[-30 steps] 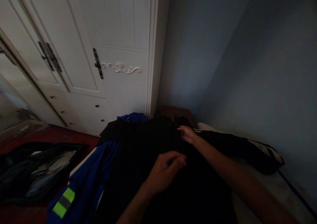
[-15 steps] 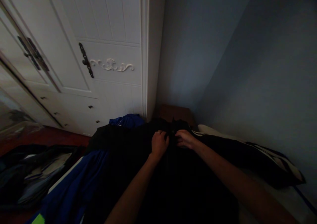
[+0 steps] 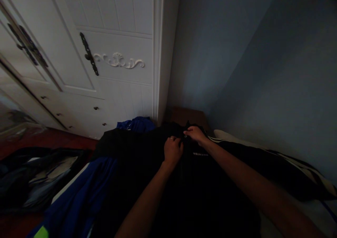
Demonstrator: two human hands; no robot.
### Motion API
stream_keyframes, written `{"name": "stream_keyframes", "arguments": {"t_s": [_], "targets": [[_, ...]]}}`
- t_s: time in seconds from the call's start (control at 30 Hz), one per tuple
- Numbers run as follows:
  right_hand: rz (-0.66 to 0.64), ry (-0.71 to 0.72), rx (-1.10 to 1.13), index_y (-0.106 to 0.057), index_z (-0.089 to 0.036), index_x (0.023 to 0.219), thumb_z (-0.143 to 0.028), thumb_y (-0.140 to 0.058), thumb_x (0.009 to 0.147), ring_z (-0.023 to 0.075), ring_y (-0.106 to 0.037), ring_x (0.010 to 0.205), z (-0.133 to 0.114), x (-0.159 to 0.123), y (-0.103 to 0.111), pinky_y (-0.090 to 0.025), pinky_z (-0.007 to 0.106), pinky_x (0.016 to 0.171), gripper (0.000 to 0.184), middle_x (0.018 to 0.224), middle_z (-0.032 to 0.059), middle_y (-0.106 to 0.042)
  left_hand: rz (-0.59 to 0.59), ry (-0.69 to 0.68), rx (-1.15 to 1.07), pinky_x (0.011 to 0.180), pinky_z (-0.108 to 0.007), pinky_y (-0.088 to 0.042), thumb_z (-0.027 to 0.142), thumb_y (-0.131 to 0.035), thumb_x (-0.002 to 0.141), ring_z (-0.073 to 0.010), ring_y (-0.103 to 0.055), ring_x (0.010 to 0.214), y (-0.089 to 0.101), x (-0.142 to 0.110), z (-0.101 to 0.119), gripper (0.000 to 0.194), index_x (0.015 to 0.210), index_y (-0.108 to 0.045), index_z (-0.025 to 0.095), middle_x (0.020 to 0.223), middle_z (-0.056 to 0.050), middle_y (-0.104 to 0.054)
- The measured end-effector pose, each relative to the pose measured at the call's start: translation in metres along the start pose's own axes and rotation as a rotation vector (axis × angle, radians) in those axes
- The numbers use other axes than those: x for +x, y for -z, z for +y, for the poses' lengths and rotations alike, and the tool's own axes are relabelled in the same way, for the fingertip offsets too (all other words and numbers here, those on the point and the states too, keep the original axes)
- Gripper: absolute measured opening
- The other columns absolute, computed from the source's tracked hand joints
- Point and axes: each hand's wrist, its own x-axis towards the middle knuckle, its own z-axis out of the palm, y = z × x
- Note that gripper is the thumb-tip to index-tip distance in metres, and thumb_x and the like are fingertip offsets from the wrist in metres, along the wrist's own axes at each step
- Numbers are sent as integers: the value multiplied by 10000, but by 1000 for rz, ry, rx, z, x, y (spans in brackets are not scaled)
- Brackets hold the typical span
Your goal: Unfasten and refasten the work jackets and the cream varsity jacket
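Observation:
A black garment (image 3: pixel 210 189), perhaps a jacket or shirt, lies spread out in front of me with its collar end away from me. Small white lettering (image 3: pixel 200 154) shows on its chest, and a small round fastener (image 3: pixel 185 136) glints near the collar. Fingers curled, my left hand (image 3: pixel 173 149) grips the cloth beside the front strip. My right hand (image 3: pixel 195 134) pinches the edge by the fastener, just below the collar. In the dim light most of the garment's folds are too dark to make out.
Blue clothing (image 3: pixel 86 192) lies at the left, with more blue cloth (image 3: pixel 138 124) behind. An open case of clothes (image 3: pixel 47 178) rests on the red floor. A white wardrobe (image 3: pixel 126 90), a brown box-like piece (image 3: pixel 188 116) and a striped dark item (image 3: pixel 258 164) surround the garment.
My right hand has moved up toward the collar and onto the fastener, uncovering the white lettering. My left hand keeps its hold on the cloth. The view has shifted slightly.

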Motion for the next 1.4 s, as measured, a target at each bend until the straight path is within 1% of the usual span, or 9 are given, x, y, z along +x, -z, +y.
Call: {"name": "stream_keyframes", "arguments": {"t_s": [0.23, 0.37, 0.53, 0.67, 0.83, 1.0, 1.1, 1.23, 1.4], "targets": [[-27, 25, 284, -443, -200, 725, -182, -646, 800, 131, -665, 758, 26, -46, 24, -554, 261, 722, 217, 793, 11, -662, 37, -22, -14, 883, -346, -477, 247, -549, 927, -239, -587, 990, 2, -1, 4, 237, 1090, -697, 158, 1059, -110, -667], [26, 9, 252, -428, -209, 754, -171, -650, 795, 141, -678, 735, 38, -50, 23, -567, 270, 703, 229, 782, 14, -662, 37, -35, -23, 885, -340, -474, 233, -553, 923, -235, -587, 983, 2, -2, 3, 225, 1074, -703, 161, 1068, -102, -667], [117, -26, -34, -498, -216, 886, -138, -726, 734, 117, -582, 469, 28, -31, 23, -497, 238, 480, 286, 634, -28, -632, -1, -33, -24, 887, -343, -470, 227, -550, 923, -235, -583, 980, 2, -2, 0, 224, 1052, -727, 180, 1065, -98, -670], [94, -36, -342, -580, -178, 739, -198, -786, 695, 136, -576, 418, 2, -7, 32, -398, 213, 427, 212, 543, 10, -623, -17, -36, -29, 882, -350, -468, 213, -558, 913, -236, -579, 975, 1, -2, -1, 225, 1042, -740, 190, 1048, -96, -676], [209, 71, -609, -563, -179, 589, -487, -780, 723, 271, -703, 760, -35, 24, 33, -482, 288, 625, 399, 536, 85, -607, -21, -26, -37, 878, -345, -468, 213, -561, 908, -229, -580, 977, -1, -2, -2, 224, 1032, -747, 207, 1049, -85, -678], [266, 143, -874, -572, -168, 586, -552, -858, 570, 414, -620, 1106, -51, 46, 12, -481, 446, 873, 479, 823, 206, -692, -45, -27, -27, 875, -354, -470, 215, -563, 903, -238, -575, 967, 1, -2, -1, 232, 1043, -747, 197, 1061, -96, -675], [255, 106, -894, -606, -165, 599, -395, -927, 460, 403, -618, 1116, -50, 57, 2, -486, 444, 890, 419, 862, 184, -706, -52, -26, -23, 873, -363, -470, 209, -556, 903, -243, -573, 972, 3, -2, -1, 233, 1041, -744, 196, 1054, -98, -676], [258, 87, -862, -637, -167, 612, -212, -903, 476, 375, -629, 1110, -41, 67, 3, -513, 401, 843, 302, 829, 155, -704, -63, -29, -9, 869, -363, -466, 206, -542, 911, -240, -576, 972, 5, -2, 1, 231, 1036, -736, 206, 1045, -94, -672], [226, 88, -773, -683, -171, 683, -241, -889, 538, 337, -644, 1089, -33, 73, 9, -525, 350, 795, 262, 820, 139, -702, -78, -28, 11, 872, -367, -464, 222, -535, 920, -250, -574, 985, 6, -2, 2, 235, 1042, -734, 204, 1065, -98, -670]]}}
